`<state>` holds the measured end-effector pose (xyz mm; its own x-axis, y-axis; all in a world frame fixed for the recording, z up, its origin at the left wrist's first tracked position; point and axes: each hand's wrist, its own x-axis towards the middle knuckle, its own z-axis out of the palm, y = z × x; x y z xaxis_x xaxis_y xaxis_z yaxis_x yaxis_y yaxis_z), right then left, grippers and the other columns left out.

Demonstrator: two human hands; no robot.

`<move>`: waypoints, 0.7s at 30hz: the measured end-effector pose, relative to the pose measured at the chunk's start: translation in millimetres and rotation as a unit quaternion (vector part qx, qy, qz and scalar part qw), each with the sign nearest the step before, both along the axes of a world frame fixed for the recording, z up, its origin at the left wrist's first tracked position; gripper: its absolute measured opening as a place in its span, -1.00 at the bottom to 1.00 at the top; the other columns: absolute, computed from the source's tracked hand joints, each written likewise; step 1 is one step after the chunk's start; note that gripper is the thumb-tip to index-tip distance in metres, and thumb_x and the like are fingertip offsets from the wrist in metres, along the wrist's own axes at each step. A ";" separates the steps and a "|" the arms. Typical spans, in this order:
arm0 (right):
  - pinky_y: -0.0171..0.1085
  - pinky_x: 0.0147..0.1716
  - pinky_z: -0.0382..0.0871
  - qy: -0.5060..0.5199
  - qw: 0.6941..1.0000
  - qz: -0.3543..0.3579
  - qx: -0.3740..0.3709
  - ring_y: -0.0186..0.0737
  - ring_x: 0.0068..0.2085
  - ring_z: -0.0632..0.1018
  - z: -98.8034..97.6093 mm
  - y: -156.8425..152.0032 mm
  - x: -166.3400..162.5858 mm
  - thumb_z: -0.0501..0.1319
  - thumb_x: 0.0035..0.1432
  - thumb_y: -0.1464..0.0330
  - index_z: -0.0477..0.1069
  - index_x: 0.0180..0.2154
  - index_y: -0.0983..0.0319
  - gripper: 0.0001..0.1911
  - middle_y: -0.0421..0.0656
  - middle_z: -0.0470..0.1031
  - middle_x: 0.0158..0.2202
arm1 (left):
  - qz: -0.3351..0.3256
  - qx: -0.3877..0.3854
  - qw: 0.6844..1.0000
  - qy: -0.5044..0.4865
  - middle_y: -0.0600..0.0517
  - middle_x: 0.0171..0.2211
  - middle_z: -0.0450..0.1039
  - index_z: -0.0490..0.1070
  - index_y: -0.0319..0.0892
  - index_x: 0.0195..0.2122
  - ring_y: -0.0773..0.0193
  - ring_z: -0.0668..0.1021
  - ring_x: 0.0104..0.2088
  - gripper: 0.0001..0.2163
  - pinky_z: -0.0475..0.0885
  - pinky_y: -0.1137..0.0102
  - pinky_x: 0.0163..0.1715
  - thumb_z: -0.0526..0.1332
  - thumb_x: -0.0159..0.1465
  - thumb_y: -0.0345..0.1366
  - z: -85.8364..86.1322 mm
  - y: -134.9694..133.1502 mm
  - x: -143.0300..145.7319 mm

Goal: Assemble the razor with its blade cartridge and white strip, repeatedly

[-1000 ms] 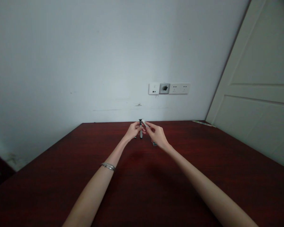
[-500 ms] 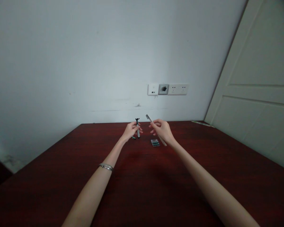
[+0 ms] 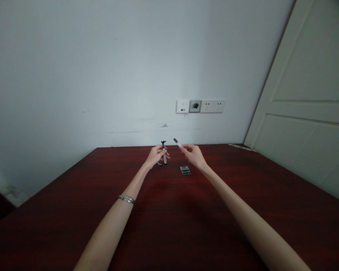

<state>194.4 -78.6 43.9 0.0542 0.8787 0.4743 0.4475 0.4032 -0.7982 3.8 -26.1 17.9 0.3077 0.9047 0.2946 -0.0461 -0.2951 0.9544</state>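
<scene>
over the worktop (image 3: pixel 164 226), the left hand (image 3: pixel 156 155) pinches a grey razor handle (image 3: pixel 165 158); at its three o'clock, the right hand (image 3: pixel 194 155), fingers closed, grips a brush (image 3: pixel 176 140).

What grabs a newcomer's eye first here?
Probably the mid-frame pair: the left hand holds a grey handle with a forked black top, the right hand a pale stick with a grey end. Next, the small clear case with green inside, on the dark red table just nearer the camera, and the silvery bracelet on the left forearm.
</scene>
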 end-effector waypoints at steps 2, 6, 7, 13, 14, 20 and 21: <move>-0.44 -0.69 0.20 0.003 1.000 0.010 -0.008 -0.43 -0.68 0.32 -0.4 -1.0 -0.7 0.14 0.02 0.20 0.48 -0.34 0.33 -0.67 -0.23 0.37 -0.66 | 0.001 0.001 1.000 0.002 -0.05 -0.48 0.47 0.26 -0.26 -0.26 0.22 0.57 -0.49 -0.79 0.45 0.44 -0.58 0.22 0.15 -0.29 -0.2 0.6 -0.5; -0.46 -0.75 0.17 0.010 0.999 0.041 -0.013 -0.45 -0.72 0.28 0.2 -4.2 -2.7 0.16 0.00 0.29 0.48 -0.27 0.32 -0.71 -0.30 0.29 -0.70 | -0.001 0.001 1.000 0.004 -0.05 -0.47 0.47 0.27 -0.27 -0.26 0.22 0.57 -0.49 -0.80 0.45 0.43 -0.57 0.21 0.15 -0.29 -0.8 2.3 -1.3; -0.46 -0.75 0.19 0.011 0.999 0.045 -0.016 -0.45 -0.73 0.30 0.6 -5.0 -3.4 0.15 0.00 0.30 0.48 -0.29 0.32 -0.73 -0.30 0.30 -0.69 | 0.000 0.001 1.000 0.003 -0.05 -0.47 0.47 0.27 -0.27 -0.26 0.23 0.57 -0.49 -0.80 0.45 0.44 -0.57 0.22 0.15 -0.29 -0.8 2.7 -1.5; -0.44 -0.69 0.33 -0.006 0.998 0.049 -0.032 -0.39 -0.66 0.44 0.2 -9.8 -6.9 0.08 0.08 0.32 0.41 -0.43 0.30 -0.79 -0.20 0.43 -0.60 | 0.008 0.008 1.000 0.006 -0.05 -0.46 0.47 0.27 -0.27 -0.26 0.25 0.57 -0.48 -0.79 0.44 0.47 -0.57 0.21 0.15 -0.28 2.5 3.6 -5.5; -0.45 -0.68 0.32 -0.030 0.998 0.047 -0.027 -0.38 -0.65 0.45 -0.5 -10.7 -6.9 0.07 0.10 0.31 0.40 -0.44 0.30 -0.78 -0.20 0.43 -0.61 | 0.009 0.009 1.000 0.007 -0.06 -0.46 0.47 0.27 -0.27 -0.26 0.24 0.57 -0.48 -0.80 0.44 0.47 -0.57 0.21 0.15 -0.28 3.4 3.8 -6.7; -0.39 -0.46 0.29 -0.291 0.957 -0.017 0.015 -0.26 -0.48 0.53 -12.4 -16.0 -12.3 0.02 0.17 0.34 0.38 -0.40 0.27 -0.78 -0.12 0.49 -0.53 | 0.016 0.013 1.000 0.003 -0.04 -0.46 0.46 0.27 -0.26 -0.27 0.23 0.57 -0.48 -0.82 0.45 0.44 -0.58 0.18 0.16 -0.30 8.1 3.3 -10.7; -0.38 -0.42 0.29 -0.327 0.944 -0.031 0.005 -0.22 -0.42 0.55 -16.0 -17.2 -15.2 0.02 0.17 0.35 0.39 -0.36 0.28 -0.79 -0.08 0.51 -0.47 | 0.017 0.013 1.000 0.003 -0.03 -0.46 0.46 0.27 -0.27 -0.27 0.23 0.57 -0.48 -0.82 0.45 0.44 -0.58 0.18 0.16 -0.30 9.0 2.7 -10.5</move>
<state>179.1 -95.8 27.9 -0.2023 0.8785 0.4327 0.8666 0.3664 -0.3387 -6.7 -23.3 26.9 0.2789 0.9065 0.3170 -0.0293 -0.3219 0.9463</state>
